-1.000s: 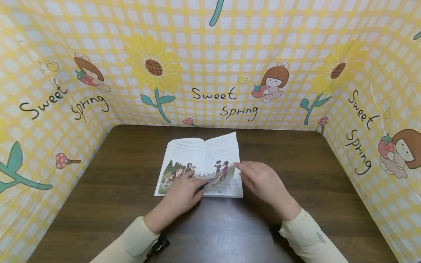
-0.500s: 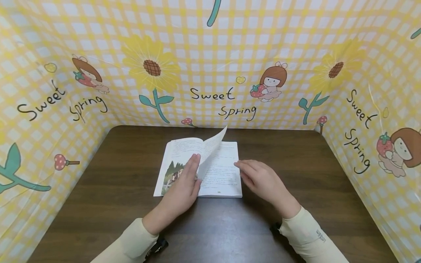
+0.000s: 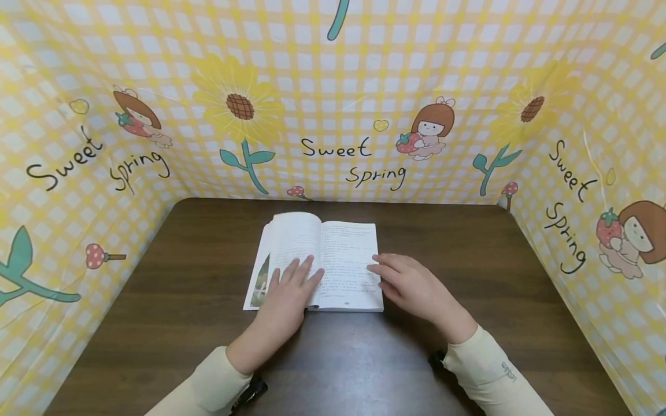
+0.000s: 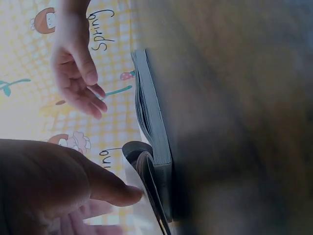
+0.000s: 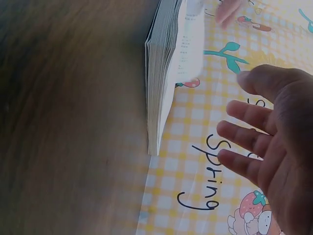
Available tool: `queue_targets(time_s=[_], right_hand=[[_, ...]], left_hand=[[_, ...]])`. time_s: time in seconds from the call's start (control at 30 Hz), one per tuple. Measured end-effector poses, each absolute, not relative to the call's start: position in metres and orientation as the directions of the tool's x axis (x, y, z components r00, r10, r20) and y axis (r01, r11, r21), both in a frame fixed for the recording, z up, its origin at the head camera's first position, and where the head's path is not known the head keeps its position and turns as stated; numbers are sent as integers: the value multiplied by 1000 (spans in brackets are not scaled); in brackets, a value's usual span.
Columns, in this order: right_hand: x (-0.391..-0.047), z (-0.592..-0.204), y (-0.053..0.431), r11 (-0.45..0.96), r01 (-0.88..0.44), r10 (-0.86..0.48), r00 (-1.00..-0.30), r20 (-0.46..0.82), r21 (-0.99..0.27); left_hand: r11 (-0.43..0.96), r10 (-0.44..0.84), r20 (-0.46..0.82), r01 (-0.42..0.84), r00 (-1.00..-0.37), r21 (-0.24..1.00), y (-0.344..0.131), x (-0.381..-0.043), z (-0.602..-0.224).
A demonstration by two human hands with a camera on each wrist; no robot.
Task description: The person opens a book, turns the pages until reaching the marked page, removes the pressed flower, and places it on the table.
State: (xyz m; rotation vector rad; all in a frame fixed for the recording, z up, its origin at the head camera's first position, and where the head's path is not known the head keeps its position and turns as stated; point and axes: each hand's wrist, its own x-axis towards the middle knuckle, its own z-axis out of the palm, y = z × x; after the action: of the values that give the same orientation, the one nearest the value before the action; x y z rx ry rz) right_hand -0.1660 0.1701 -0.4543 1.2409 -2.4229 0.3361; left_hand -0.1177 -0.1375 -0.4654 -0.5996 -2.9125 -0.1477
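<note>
An open book (image 3: 346, 254) lies on the dark wooden table, printed text covering its right page. Its left leaf bulges up in a curve, and a strip of a coloured picture shows beneath at the far left. My left hand (image 3: 285, 297) rests on that leaf near the spine with fingers spread; in the left wrist view its thumb (image 4: 117, 191) touches the paper. At the book's right edge hovers my right hand (image 3: 416, 286), its fingers relaxed and holding nothing. In the right wrist view those fingers (image 5: 244, 137) are apart from the thick page block (image 5: 162, 73).
The brown tabletop (image 3: 182, 260) stretches around the book on all sides. A yellow checked cloth (image 3: 333, 86) with flowers and lettering stands as a wall at the back and on both sides. Dark bands show at both cuffs.
A leaf has gone over from right to left, covering most of the picture page. My left hand went from upright beside the leaf to flat on it. The right hand has barely moved.
</note>
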Motion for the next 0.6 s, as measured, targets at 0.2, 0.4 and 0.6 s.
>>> queue_targets(time_s=[0.2, 0.4, 0.6], right_hand=[[-163, -457, 171, 596, -799, -753, -591, 290, -80], [-161, -464, 170, 620, -763, -760, -642, 103, -181], [-157, -467, 169, 625, -731, -758, -652, 9, -275]], left_hand=[[908, 371, 59, 375, -927, 189, -139, -117, -466], [929, 308, 15, 304, -951, 210, -142, -122, -467], [923, 312, -9, 301, -950, 240, -145, -125, -467]])
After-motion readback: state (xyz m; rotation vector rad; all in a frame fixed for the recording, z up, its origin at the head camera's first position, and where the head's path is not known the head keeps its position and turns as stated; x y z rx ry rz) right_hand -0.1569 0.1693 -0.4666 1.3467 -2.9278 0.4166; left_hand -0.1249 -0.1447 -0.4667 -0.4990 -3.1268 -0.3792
